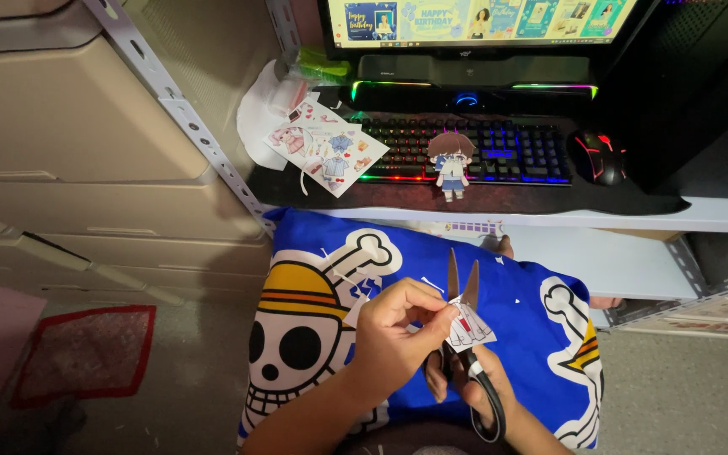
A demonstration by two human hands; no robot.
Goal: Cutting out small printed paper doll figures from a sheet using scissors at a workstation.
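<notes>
Head view: the left hand [398, 324] pinches a small paper cut-out [471, 329] between thumb and fingertips, while the right hand [473, 388] holds black-handled scissors [465, 337], its grip closed through the handle loops and the blades parted around the paper's top edge. Both sit near the viewer, over a blue skull-print pillow [541, 337] on the lap. The risk, as I judge it, is the blade tips lying just beside the left fingertips: a slip of the thin paper could nick a finger or cut into the printed figure. Far off, the desk [549, 215] edge overhangs the pillow, carrying a sticker sheet [326, 145], a paper doll [451, 164], keyboard [516, 147] and mouse [597, 156]; open room lies left, toward the floor.
</notes>
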